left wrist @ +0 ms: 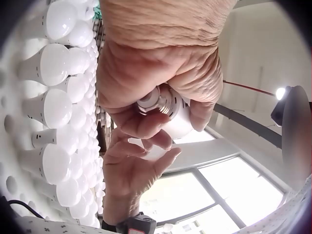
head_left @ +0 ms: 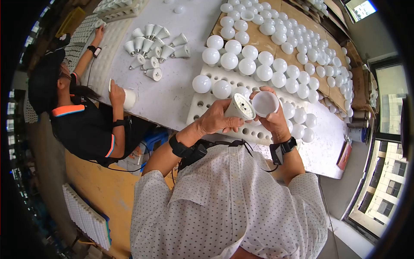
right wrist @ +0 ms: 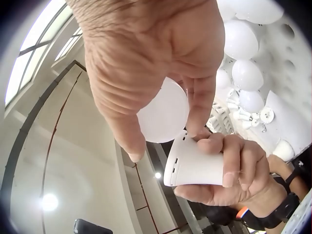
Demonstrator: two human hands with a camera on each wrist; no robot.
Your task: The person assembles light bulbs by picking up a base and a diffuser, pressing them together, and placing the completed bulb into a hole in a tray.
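Observation:
My left hand [head_left: 219,117] grips a white bulb base [head_left: 243,107] by its tapering body, its wide open end facing up and showing a pale board with small dark parts. Its metal screw cap [left wrist: 163,103] shows between the fingers in the left wrist view. Beside it, my right hand [head_left: 276,121] holds a white bulb cover [head_left: 265,104] between thumb and fingers, hollow side toward the head camera. Base and cover are side by side, rims close together. Slots run along the rim of the base [right wrist: 195,163] in the right wrist view.
Under my hands lies a white foam tray [head_left: 196,103] with holes, several assembled bulbs [head_left: 247,66] standing in it. More round bulbs cover a cardboard sheet [head_left: 293,13] behind. Loose bulb bases [head_left: 152,46] lie on the table [head_left: 172,82]. At left another person [head_left: 86,116] works.

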